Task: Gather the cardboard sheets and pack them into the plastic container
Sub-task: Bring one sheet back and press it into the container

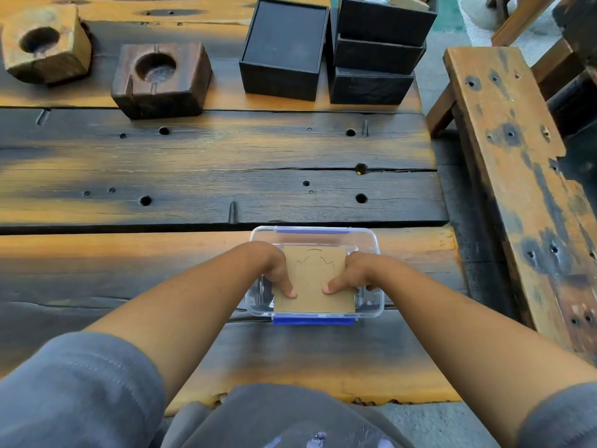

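Observation:
A clear plastic container (pixel 371 244) with blue clips stands on the wooden table near its front right. A brown cardboard sheet (pixel 315 279) with cut outlines lies over its opening. My left hand (pixel 277 273) grips the sheet's left edge, thumb on top. At the right edge my right hand (pixel 352 274) holds the sheet the same way, its thumb pressing the top face. The fingers under the sheet are hidden.
Two wooden blocks with round hollows (pixel 45 43) (pixel 161 79) sit at the back left. An open black box (pixel 284 50) and a stack of black boxes (pixel 378 50) stand at the back. A wooden bench (pixel 517 176) runs along the right.

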`<state>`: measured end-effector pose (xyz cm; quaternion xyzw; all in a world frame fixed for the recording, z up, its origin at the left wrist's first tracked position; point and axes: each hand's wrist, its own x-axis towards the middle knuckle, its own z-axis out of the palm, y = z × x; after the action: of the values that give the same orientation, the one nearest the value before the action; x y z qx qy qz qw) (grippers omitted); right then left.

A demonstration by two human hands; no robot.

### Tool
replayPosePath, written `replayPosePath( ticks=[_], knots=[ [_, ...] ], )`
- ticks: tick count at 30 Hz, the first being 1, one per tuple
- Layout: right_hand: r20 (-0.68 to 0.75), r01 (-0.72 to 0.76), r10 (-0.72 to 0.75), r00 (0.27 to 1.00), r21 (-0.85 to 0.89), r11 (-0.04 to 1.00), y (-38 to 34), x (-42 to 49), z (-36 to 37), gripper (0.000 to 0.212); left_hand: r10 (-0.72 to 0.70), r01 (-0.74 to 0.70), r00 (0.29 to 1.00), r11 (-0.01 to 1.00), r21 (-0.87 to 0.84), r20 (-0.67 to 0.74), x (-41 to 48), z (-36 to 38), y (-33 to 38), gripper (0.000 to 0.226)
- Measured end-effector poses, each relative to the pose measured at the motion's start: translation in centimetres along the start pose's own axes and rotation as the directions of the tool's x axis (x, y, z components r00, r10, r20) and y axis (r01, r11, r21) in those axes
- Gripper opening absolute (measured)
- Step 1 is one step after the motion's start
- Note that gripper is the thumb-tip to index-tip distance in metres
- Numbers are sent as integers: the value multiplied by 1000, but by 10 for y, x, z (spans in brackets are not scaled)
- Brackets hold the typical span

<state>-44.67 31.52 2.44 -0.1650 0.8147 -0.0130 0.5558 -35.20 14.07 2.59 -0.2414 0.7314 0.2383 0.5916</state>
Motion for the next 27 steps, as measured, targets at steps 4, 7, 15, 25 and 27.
replayPosePath(
  ticks=[4, 7, 15, 25, 27],
  knots=[
    [27, -18, 17, 999, 16, 1000, -5, 5, -11, 87, -8, 8, 1000, 999, -32, -8, 4, -12, 1, 83],
    [42, -20, 20, 999, -3, 1000, -8, 9, -22, 89, 4, -5, 1000, 999, -42, -18, 5, -19, 2, 84],
    [20, -40, 40, 999, -17, 999, -14, 19, -34, 93, -35, 37, 997, 999, 30, -71, 8, -36, 7, 93],
    [-187, -86, 67, 980, -93, 992, -20, 24, -16, 98, -170, 194, 967, 974, 116, -189, 20, -19, 17, 93],
    [-286, -77, 60, 956, -47, 996, -18, 19, -7, 106, -186, 213, 960, 970, 116, -209, 17, -15, 19, 90]
  ],
)
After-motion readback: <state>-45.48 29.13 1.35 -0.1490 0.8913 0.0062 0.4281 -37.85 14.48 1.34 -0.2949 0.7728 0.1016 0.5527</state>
